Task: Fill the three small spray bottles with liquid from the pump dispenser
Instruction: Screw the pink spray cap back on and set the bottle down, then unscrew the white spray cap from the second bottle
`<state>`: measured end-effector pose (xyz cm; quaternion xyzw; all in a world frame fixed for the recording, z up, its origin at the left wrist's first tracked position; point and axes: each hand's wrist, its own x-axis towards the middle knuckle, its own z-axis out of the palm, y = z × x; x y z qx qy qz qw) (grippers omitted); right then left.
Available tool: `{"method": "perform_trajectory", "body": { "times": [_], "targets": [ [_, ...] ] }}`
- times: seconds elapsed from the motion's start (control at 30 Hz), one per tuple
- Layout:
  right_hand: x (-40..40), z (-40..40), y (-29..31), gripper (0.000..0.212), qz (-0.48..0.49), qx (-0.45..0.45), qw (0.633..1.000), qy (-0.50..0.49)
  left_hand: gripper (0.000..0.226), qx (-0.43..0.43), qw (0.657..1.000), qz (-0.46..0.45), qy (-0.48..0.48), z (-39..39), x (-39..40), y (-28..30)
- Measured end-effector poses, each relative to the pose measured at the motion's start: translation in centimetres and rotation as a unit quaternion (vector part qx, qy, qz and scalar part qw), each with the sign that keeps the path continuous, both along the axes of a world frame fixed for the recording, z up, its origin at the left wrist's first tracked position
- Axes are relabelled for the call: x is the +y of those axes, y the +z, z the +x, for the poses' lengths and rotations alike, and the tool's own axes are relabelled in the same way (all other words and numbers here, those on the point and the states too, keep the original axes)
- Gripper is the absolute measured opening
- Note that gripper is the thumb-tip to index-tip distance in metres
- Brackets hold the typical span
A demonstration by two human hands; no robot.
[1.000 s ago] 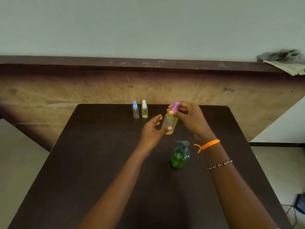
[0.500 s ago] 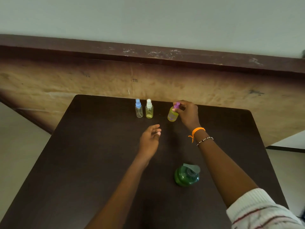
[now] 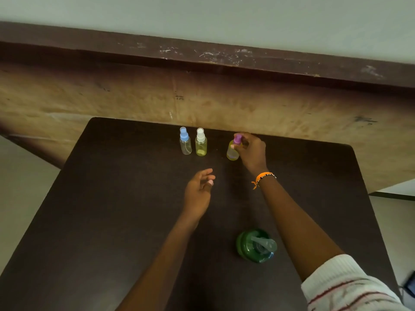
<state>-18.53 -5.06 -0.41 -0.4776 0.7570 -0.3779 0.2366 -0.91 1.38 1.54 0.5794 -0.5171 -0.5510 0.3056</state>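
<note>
Head view shows the right hand (image 3: pixel 251 151) pinching the purple cap of a yellow-filled spray bottle (image 3: pixel 232 152) standing near the far desk (image 3: pixel 112 198) edge, left hand (image 3: pixel 198 190) loose and empty; a careless release could tip it off.

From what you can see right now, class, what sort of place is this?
Probably a plain indoor room, not a kitchen or lab: a dark table stands against a worn wooden panel below a bare painted wall.
</note>
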Motion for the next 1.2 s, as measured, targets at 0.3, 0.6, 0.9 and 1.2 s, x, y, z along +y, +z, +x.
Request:
{"method": "perform_trajectory", "body": {
  "times": [0.3,0.6,0.9,1.2],
  "targets": [
    [-0.1,3.0,3.9,0.046,-0.155,0.096,0.978,0.102,0.033,0.026,1.000,-0.002,0.016,0.8,0.1,0.5],
    [-4.2,5.9,3.6,0.061,0.047,0.134,0.957,0.254,0.034,0.037,0.998,-0.008,0.055,2.8,-0.2,0.7],
    [-5.0,6.5,1.3,0.038,0.053,0.189,0.948,0.250,0.034,0.037,0.997,0.004,0.065,3.6,-0.7,0.4],
    [-1.6,6.2,6.9,0.043,0.028,0.149,0.955,0.256,0.048,0.015,0.996,-0.058,0.060,3.1,-1.2,1.2]
  ]
}}
